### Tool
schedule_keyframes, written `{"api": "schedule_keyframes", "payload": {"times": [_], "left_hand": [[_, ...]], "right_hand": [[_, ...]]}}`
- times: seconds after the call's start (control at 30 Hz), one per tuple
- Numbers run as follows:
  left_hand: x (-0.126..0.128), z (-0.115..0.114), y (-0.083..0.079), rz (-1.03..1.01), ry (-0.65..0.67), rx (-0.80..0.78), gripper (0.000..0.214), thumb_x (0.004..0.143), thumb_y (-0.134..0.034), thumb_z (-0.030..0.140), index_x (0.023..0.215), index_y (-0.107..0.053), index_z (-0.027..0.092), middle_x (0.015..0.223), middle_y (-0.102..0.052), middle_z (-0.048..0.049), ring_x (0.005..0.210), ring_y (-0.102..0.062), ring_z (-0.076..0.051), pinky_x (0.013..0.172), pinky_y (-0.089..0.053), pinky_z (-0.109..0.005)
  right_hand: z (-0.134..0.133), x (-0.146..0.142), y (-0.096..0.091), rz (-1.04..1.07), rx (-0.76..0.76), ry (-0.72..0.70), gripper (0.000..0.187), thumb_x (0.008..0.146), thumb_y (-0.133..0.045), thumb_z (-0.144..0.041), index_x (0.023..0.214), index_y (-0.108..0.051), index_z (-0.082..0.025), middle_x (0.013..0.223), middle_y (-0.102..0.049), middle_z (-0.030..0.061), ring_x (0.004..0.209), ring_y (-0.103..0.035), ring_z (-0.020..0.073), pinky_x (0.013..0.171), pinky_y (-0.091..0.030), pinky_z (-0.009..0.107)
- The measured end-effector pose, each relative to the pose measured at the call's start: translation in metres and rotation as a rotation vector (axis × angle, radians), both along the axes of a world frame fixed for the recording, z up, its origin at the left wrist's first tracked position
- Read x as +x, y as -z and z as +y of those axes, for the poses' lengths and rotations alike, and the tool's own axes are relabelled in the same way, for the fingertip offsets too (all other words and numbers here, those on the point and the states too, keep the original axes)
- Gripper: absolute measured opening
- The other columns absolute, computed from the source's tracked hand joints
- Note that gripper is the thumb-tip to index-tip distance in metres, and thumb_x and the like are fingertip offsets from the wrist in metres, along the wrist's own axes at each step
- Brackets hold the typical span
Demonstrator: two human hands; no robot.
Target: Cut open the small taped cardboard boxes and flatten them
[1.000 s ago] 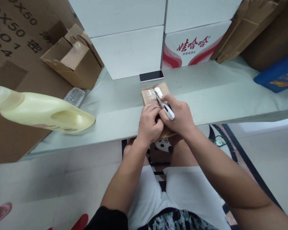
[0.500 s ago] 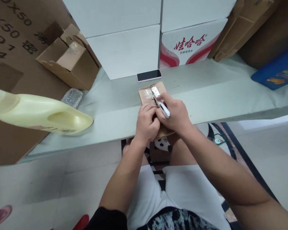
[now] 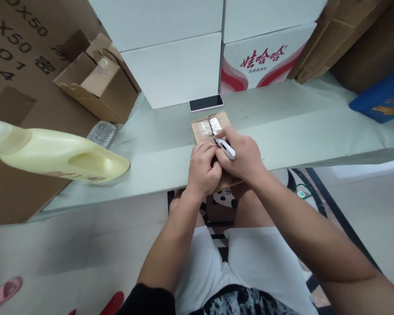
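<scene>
A small brown cardboard box (image 3: 200, 136) with shiny clear tape (image 3: 216, 124) on top lies at the table's front edge, its near end jutting over. My right hand (image 3: 243, 151) grips a white utility knife (image 3: 227, 149). The blade end rests on the box top, at a dark slit running through the tape. My left hand (image 3: 203, 167) presses on the box with curled fingers, right beside the knife hand. Both hands cover much of the box's nearer half.
A phone (image 3: 206, 103) lies behind the box, before stacked white cartons (image 3: 174, 72). To the left are a pale yellow bottle (image 3: 62, 153), an open carton (image 3: 114, 96) and a clear wrapped item (image 3: 101, 133). A blue container (image 3: 377, 98) stands right.
The knife tip has moved slightly toward me along the box top, and more of the slit shows behind it. My left hand stays in place on the box. The whole view has shifted a little.
</scene>
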State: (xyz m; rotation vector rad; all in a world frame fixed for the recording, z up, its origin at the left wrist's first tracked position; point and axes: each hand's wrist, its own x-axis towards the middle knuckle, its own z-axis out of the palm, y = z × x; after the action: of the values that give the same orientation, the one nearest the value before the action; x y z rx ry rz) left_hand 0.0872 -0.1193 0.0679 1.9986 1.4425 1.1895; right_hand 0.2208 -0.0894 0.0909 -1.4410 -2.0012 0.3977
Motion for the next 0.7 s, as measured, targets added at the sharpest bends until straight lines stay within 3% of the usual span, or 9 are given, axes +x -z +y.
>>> {"api": "schedule_keyframes", "payload": {"times": [0.33,0.5,0.63,0.7], "left_hand": [[0.0,-0.003,-0.002,-0.004,0.01,0.013,0.019,0.082,-0.049,0.017,0.088,-0.066,0.023,0.107,-0.077,-0.0054,0.113,-0.065,-0.024,0.11,-0.045,-0.043],[-0.001,-0.006,0.002,-0.023,-0.002,0.062,0.017,0.083,-0.049,0.018,0.09,-0.065,0.023,0.105,-0.075,-0.0053,0.112,-0.065,-0.024,0.11,-0.046,-0.044],[-0.008,-0.009,0.006,-0.06,-0.062,0.078,0.018,0.086,-0.05,0.018,0.095,-0.064,0.024,0.108,-0.074,-0.0053,0.114,-0.064,-0.024,0.111,-0.047,-0.045],[-0.017,-0.008,0.01,-0.068,-0.093,0.063,0.021,0.087,-0.052,0.018,0.103,-0.066,0.023,0.121,-0.071,-0.0071,0.124,-0.06,-0.025,0.115,-0.045,-0.046]], "right_hand": [[-0.006,0.004,0.005,0.09,0.092,-0.014,0.032,0.071,-0.049,-0.028,0.099,-0.064,-0.022,0.07,-0.067,0.0021,0.056,-0.052,0.0179,0.057,-0.036,0.03],[-0.021,0.011,0.001,0.294,0.182,-0.026,0.026,0.071,-0.05,-0.023,0.094,-0.062,-0.024,0.062,-0.06,-0.0036,0.051,-0.049,0.0136,0.054,-0.04,0.027],[-0.033,0.037,0.013,0.487,0.297,0.056,0.033,0.081,-0.052,-0.022,0.113,-0.059,-0.026,0.073,-0.065,-0.0034,0.057,-0.058,0.0147,0.057,-0.049,0.028],[-0.03,0.056,0.03,0.433,0.269,0.163,0.037,0.086,-0.053,-0.024,0.123,-0.056,-0.027,0.087,-0.072,0.0012,0.069,-0.067,0.0182,0.066,-0.055,0.034]]}}
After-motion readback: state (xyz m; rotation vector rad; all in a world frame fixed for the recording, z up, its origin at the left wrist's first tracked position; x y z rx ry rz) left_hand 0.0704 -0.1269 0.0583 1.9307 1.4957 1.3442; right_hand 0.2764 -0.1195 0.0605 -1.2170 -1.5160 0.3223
